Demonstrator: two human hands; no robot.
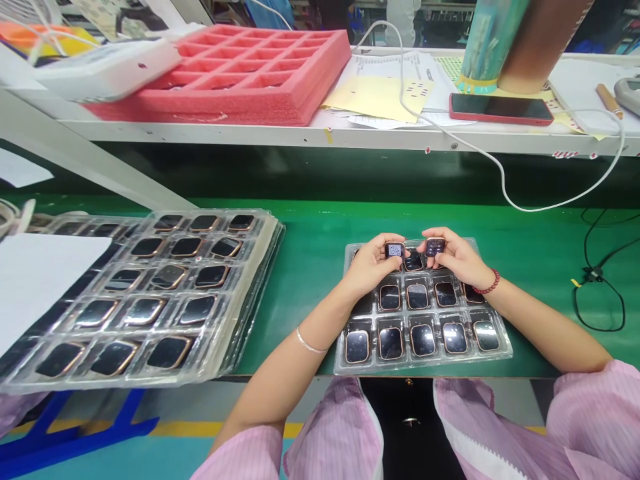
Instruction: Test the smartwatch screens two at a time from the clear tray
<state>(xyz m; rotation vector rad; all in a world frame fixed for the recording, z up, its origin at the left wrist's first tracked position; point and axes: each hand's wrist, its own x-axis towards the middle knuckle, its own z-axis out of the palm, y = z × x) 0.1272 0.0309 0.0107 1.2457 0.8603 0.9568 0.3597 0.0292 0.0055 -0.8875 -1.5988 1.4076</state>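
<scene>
Nearest the camera, at six o'clock, pink striped clothing (333,433). Reading the clock from there: at ten, on the green bench (300,267), stacked clear trays (227,333) of dark-screened watches. At twelve, over the back row of a single tray (406,362), pinches a code-showing watch (395,249) in the left hand (373,261), with grip closed by thumb and fingers, long axis seemingly twelve-to-six. Next rightward, down in its pocket between both grips, a back-row watch (413,261), about four o'clock from the left grip, eight from the right, near both, with neither clearly nearer. Then pinches a lit watch (435,246) in the right hand (461,259), likewise closed, aligned much alike. At two, a black cable (594,274).
</scene>
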